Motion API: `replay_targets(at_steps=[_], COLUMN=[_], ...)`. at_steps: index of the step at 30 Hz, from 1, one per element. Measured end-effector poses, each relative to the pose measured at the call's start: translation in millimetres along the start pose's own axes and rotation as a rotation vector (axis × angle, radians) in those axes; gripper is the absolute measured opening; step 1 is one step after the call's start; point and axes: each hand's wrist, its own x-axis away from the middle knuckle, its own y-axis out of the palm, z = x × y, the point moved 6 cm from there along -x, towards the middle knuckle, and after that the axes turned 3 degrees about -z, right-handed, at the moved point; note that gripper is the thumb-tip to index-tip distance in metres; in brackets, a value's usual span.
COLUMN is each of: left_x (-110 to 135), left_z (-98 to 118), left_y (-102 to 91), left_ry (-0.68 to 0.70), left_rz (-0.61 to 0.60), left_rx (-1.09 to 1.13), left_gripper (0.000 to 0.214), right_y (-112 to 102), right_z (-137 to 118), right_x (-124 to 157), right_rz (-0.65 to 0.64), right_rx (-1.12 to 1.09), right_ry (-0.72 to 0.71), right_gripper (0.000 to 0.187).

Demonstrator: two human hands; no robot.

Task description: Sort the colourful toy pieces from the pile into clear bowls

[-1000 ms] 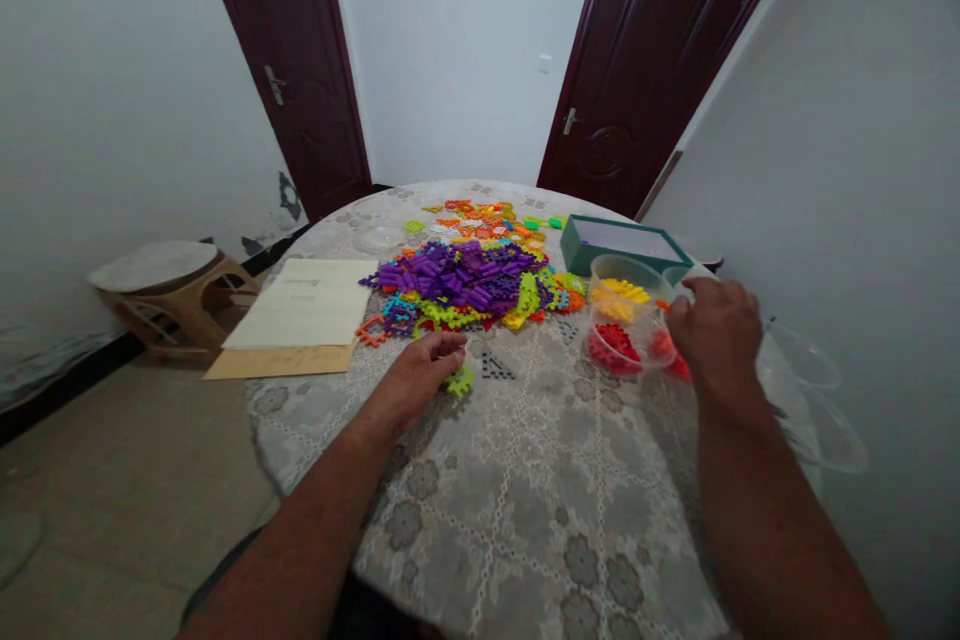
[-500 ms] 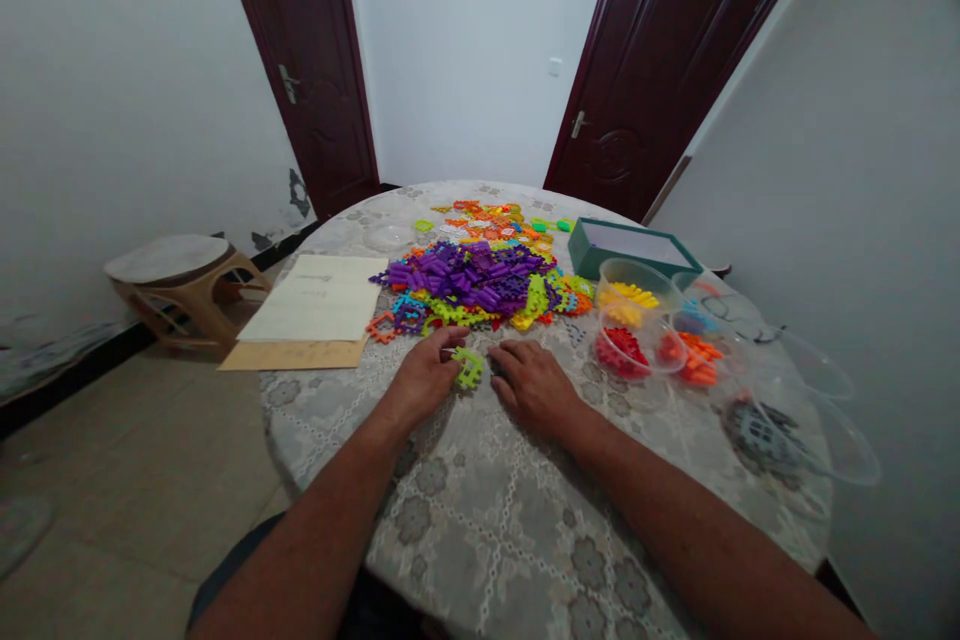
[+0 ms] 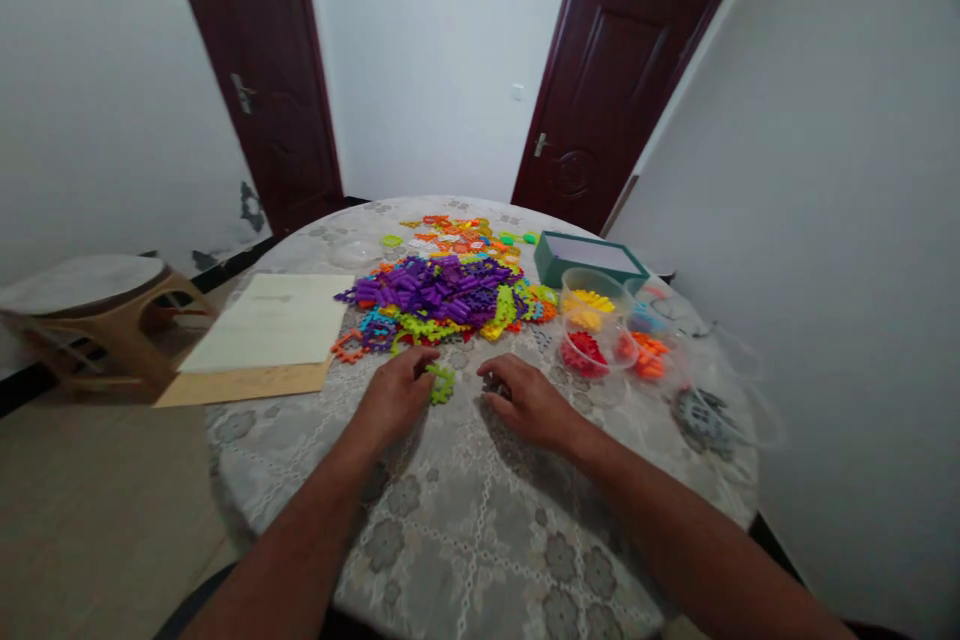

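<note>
While the left hand grasps a lime-green plastic building piece, the right hand lies released and loosely curled just beside it on the patterned tablecloth.

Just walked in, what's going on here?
A person is at a round table with a patterned cloth, both bare hands in view. The left hand is at a small lime-green interlocking plastic piece, and the right hand rests on the cloth just beside it. Ahead lies a heap of multicoloured plastic pieces. To the right are clear bowls of yellow pieces and red pieces, and a teal box.
</note>
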Motion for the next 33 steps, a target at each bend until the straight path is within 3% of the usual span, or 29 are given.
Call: replay_targets(at_steps=[3, 7, 13, 18, 21, 24, 28, 33], left_x=[-5, -9, -3, 0, 1, 3, 8, 13], left_z=[-3, -2, 15, 27, 35, 41, 44, 51], left_y=[-2.9, -4.0, -8.0, -7.2, -4.9, -0.2, 8.5, 15.9], left_ry=[-0.011, -0.028, 0.005, 0.032, 0.061, 0.093, 0.124, 0.136], left_rz=[-0.013, -0.055, -0.056, -0.081, -0.117, -0.188, -0.312, -0.436], left_rx=[-0.071, -0.087, -0.066, -0.043, -0.029, -0.013, 0.026, 0.076], left_gripper=[0.04, 0.041, 0.043, 0.045, 0.042, 0.038, 0.034, 0.032], right_y=[-30, -91, -173, -195, -192, -173, -121, -40], right_z=[-12, -7, 39, 82, 92, 78, 36, -12], right_x=[17, 54, 124, 165, 171, 157, 118, 70], right_rz=[0.112, 0.392, 0.708, 0.764, 0.751, 0.734, 0.6, 0.193], right_rx=[0.069, 0.241, 0.623, 0.877, 0.917, 0.753, 0.351, -0.045], right_ry=[-0.021, 0.049, 0.23, 0.4, 0.493, 0.424, 0.27, 0.164], right_gripper=[0.028, 0.017, 0.016, 0.018, 0.019, 0.017, 0.014, 0.031])
